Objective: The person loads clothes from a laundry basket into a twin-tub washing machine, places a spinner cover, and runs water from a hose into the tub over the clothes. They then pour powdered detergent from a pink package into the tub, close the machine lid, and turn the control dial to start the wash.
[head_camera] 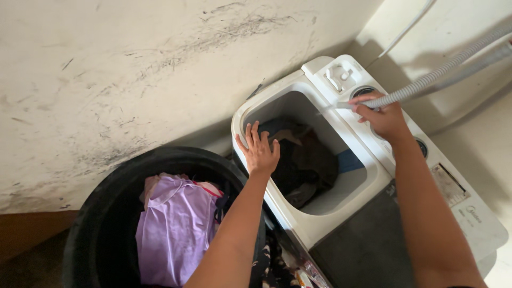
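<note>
A white twin-tub washing machine (325, 213) stands against the wall with its wash tub open. Dark clothes (304, 160) lie inside the tub. My left hand (259, 149) rests flat, fingers spread, on the tub's near rim. My right hand (385, 116) grips the end of a grey ribbed hose (442, 74), holding it over the control panel by the tub's far edge. The hose runs up and off to the right.
A large black bin (101, 213) stands left of the machine, holding a lilac garment (176, 229) and other clothes. A scuffed white wall (133, 69) is behind. The machine's dark second lid (362, 245) is shut. A patterned cloth hangs between bin and machine.
</note>
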